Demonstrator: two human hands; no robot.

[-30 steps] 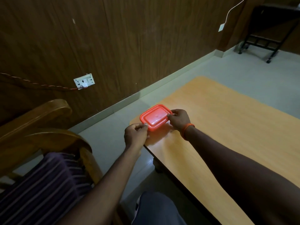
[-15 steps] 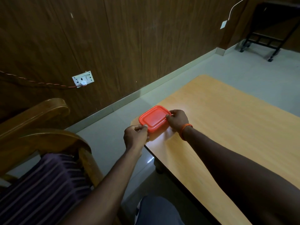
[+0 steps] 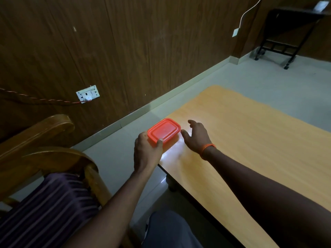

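One red box point(image 3: 163, 131) gripped by the left hand point(image 3: 146, 153); right hand point(image 3: 197, 138) spread, empty.

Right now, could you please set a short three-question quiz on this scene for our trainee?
1. Which hand grips the red rectangular plastic lidded box?
2. True or false: the right hand is curled round the box's lid.
3. Where on the light wooden table is the box? A: at a corner; B: in the middle; C: along the far edge.

Key
1. The left hand, with its thumb on the lid's edge.
2. False: it is open, fingers spread, beside the box.
3. A.
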